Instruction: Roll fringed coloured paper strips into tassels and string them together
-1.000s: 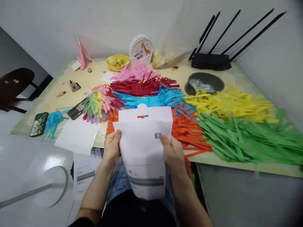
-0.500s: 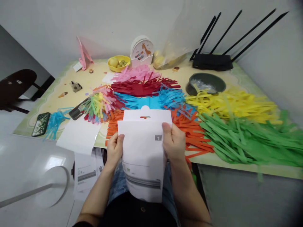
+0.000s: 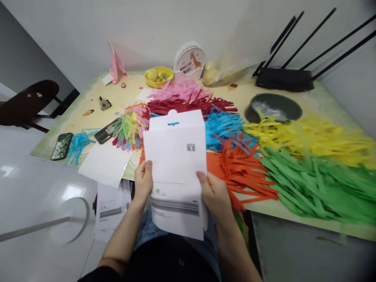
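Observation:
Between my two hands I hold a white cardboard packet (image 3: 176, 164), with a hanging slot in its top flap and a boxed number 1 near its right edge. My left hand (image 3: 143, 180) pinches its left edge, thumb on the front. Lower on the right edge, my right hand (image 3: 216, 192) grips it with the thumb on the front and the fingers hidden behind. Behind the packet lie orange fringed paper (image 3: 237, 168), blue fringe (image 3: 219, 127) and dark red fringe (image 3: 190, 105). What is inside the packet, if anything, does not show.
Green fringe (image 3: 317, 188) and yellow fringe (image 3: 311, 137) cover the table's right side. A dark bowl (image 3: 293, 107), a router (image 3: 284, 79) and a yellow fruit dish (image 3: 149, 81) stand farther back. At left are a phone (image 3: 62, 146), a multicoloured tassel (image 3: 129, 127) and white paper (image 3: 101, 166).
The view has turned slightly left, so the table things appear farther right. The packet's top now stands higher in view, and my right hand grips lower on its edge.

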`<state>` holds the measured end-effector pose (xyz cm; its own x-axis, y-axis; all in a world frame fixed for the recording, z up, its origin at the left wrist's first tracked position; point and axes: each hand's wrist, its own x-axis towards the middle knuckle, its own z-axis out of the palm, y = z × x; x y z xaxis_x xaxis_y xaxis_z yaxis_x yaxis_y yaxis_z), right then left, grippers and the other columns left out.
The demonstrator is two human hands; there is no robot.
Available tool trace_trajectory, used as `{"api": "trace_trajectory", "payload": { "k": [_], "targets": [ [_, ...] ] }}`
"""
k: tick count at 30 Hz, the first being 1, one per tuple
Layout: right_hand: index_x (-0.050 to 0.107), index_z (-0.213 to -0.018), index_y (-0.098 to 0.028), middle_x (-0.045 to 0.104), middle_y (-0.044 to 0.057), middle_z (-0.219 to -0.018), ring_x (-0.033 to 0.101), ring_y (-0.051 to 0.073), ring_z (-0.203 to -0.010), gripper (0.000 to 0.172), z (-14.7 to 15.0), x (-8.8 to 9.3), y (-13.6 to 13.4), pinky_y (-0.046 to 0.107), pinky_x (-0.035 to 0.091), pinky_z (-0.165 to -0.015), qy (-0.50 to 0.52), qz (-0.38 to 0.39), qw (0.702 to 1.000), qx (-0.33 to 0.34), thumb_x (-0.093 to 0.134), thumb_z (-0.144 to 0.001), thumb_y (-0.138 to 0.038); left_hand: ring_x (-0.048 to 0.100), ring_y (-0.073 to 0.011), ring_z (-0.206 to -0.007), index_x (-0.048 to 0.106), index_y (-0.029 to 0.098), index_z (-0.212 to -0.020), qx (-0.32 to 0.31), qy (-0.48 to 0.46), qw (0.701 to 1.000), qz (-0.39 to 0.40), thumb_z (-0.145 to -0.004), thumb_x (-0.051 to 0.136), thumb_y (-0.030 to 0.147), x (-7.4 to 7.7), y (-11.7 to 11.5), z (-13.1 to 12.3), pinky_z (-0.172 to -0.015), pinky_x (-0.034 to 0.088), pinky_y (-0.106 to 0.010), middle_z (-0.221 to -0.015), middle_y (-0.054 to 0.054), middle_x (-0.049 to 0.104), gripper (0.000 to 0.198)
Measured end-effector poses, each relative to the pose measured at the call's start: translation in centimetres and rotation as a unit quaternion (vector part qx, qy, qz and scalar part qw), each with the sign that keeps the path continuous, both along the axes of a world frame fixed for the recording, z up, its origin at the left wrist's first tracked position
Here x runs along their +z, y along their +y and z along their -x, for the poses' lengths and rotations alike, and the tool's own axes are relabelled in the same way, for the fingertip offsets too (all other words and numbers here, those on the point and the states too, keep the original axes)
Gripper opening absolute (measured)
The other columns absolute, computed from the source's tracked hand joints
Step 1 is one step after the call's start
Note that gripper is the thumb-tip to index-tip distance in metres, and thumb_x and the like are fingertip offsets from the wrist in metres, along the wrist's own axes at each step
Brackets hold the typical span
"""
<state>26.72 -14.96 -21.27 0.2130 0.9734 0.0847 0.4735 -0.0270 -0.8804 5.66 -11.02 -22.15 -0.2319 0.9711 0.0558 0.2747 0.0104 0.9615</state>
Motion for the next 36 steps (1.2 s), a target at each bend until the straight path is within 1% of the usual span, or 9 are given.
{"api": "trace_trajectory", "payload": {
  "k": [4, 8, 11, 15, 20, 22, 26, 31, 36],
  "targets": [
    [0.035, -0.056, -0.024, 0.037, -0.004, -0.045, 0.036, 0.012, -0.044, 0.049, -0.9, -0.4, 0.7, 0.027, 0.026, -0.047, -0.014, -0.033, 0.999, -0.035, 0.046, -0.093, -0.054, 0.039, -0.0123, -0.059, 0.048, 0.019, -0.065, -0.059, 0.003, 0.998, 0.028, -0.089, 0.058, 0.057, -0.7, -0.8, -0.2, -0.056, 0.033, -0.025, -0.06, 0.004, 0.043, 0.046],
    [0.057, -0.071, -0.021, 0.062, 0.001, -0.06, 0.056, 0.017, -0.057, 0.042, -0.3, -0.4, 0.2, 0.026, 0.04, -0.052, 0.069, 0.012, 0.997, 0.035, 0.046, -0.094, -0.054, 0.035, -0.0115, -0.059, 0.042, 0.02, -0.063, 0.012, 0.012, 1.0, -0.004, -0.093, 0.057, 0.054, -0.9, -1.5, 0.0, -0.057, 0.03, -0.025, -0.059, 0.005, 0.038, 0.047],
    [0.062, -0.074, -0.02, 0.067, 0.003, -0.064, 0.063, 0.02, -0.062, 0.04, 0.2, -0.2, -0.8, 0.027, 0.046, -0.056, 0.079, 0.018, 0.995, 0.061, 0.048, -0.095, -0.051, 0.036, -0.012, -0.062, 0.042, 0.02, -0.065, 0.046, -0.009, 0.999, -0.014, -0.093, 0.058, 0.055, -0.6, -1.6, 0.1, -0.058, 0.032, -0.024, -0.062, 0.004, 0.04, 0.048],
    [0.057, -0.067, -0.021, 0.06, 0.0, -0.055, 0.057, 0.017, -0.053, 0.043, 0.1, -0.4, -1.7, 0.027, 0.042, -0.053, 0.055, -0.011, 0.998, 0.04, 0.046, -0.097, -0.048, 0.043, -0.0136, -0.063, 0.049, 0.02, -0.065, 0.005, -0.074, 0.997, 0.021, -0.088, 0.06, 0.063, 0.4, -0.9, 0.8, -0.061, 0.038, -0.024, -0.062, 0.003, 0.045, 0.05],
    [0.049, -0.059, -0.021, 0.048, -0.003, -0.048, 0.044, 0.012, -0.046, 0.045, -0.7, -0.5, -1.3, 0.024, 0.034, -0.047, 0.043, -0.011, 0.993, 0.107, 0.051, -0.095, -0.047, 0.056, -0.0164, -0.072, 0.066, 0.018, -0.083, -0.016, -0.104, 0.994, 0.025, -0.086, 0.065, 0.059, 1.7, -0.2, 1.8, -0.068, 0.046, -0.025, -0.075, -0.001, 0.064, 0.041],
    [0.057, -0.068, -0.02, 0.052, -0.003, -0.054, 0.046, 0.012, -0.05, 0.039, -1.1, -0.2, -0.5, 0.023, 0.035, -0.048, 0.085, -0.012, 0.994, 0.07, 0.055, -0.093, -0.049, 0.055, -0.0158, -0.071, 0.066, 0.017, -0.076, -0.031, -0.058, 0.998, 0.013, -0.087, 0.066, 0.055, 1.6, -0.8, 1.5, -0.067, 0.045, -0.024, -0.072, -0.001, 0.063, 0.039],
    [0.061, -0.081, -0.018, 0.057, -0.002, -0.066, 0.05, 0.013, -0.06, 0.037, -1.5, 0.1, 1.1, 0.024, 0.039, -0.055, 0.132, -0.074, 0.984, -0.095, 0.051, -0.097, -0.05, 0.049, -0.0133, -0.06, 0.063, 0.016, -0.064, -0.111, -0.054, 0.991, 0.051, -0.085, 0.066, 0.056, 0.9, -2.1, 0.4, -0.056, 0.039, -0.023, -0.063, -0.001, 0.059, 0.046],
    [0.048, -0.065, -0.021, 0.042, -0.005, -0.053, 0.039, 0.011, -0.051, 0.041, -1.0, -0.7, 0.8, 0.026, 0.032, -0.052, 0.059, -0.082, 0.993, -0.058, 0.052, -0.097, -0.046, 0.057, -0.0167, -0.068, 0.072, 0.015, -0.086, -0.102, -0.117, 0.986, 0.056, -0.083, 0.066, 0.064, 1.9, -1.0, -0.2, -0.062, 0.046, -0.025, -0.076, -0.004, 0.068, 0.049],
    [0.057, -0.103, -0.02, 0.064, -0.002, -0.074, 0.061, 0.016, -0.067, 0.028, -0.6, -1.1, 0.9, 0.028, 0.047, -0.063, 0.189, -0.076, 0.977, -0.056, 0.063, -0.092, -0.045, 0.052, -0.014, -0.064, 0.07, 0.015, -0.081, -0.046, -0.062, 0.997, 0.009, -0.091, 0.061, 0.058, 2.4, -0.7, -1.3, -0.059, 0.041, -0.023, -0.07, -0.002, 0.063, 0.045]
  ]
}}
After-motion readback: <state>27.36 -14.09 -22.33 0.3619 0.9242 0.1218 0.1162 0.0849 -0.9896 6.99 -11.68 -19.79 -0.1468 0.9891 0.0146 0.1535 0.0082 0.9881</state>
